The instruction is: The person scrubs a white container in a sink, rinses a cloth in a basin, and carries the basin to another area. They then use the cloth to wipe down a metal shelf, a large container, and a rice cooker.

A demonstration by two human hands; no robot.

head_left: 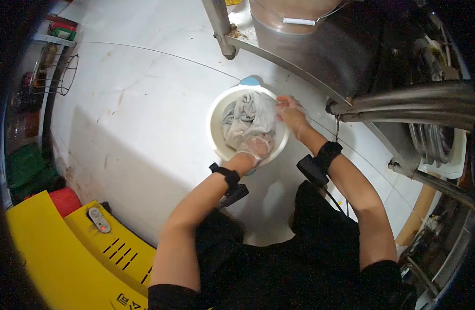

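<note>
On the floor stands a round white basin (214,135) with blue handles, holding wet-looking grey and white cloths (242,116). My left hand (259,146), in a clear plastic glove, reaches inside the basin at its near right and rests against the cloth; its fingers are blurred. My right hand (293,114), also in a clear glove, is at the basin's right rim with its fingers curled together near the cloth's edge. What those fingers hold, if anything, is too small to make out. Both wrists carry black straps with small black boxes.
A metal rack (299,77) with thick legs stands at the upper right, bearing a large bucket (278,20) with a white grip. At the lower left is a yellow panel (51,243) with a white power socket (99,219). A wire basket (59,75) stands at the far left.
</note>
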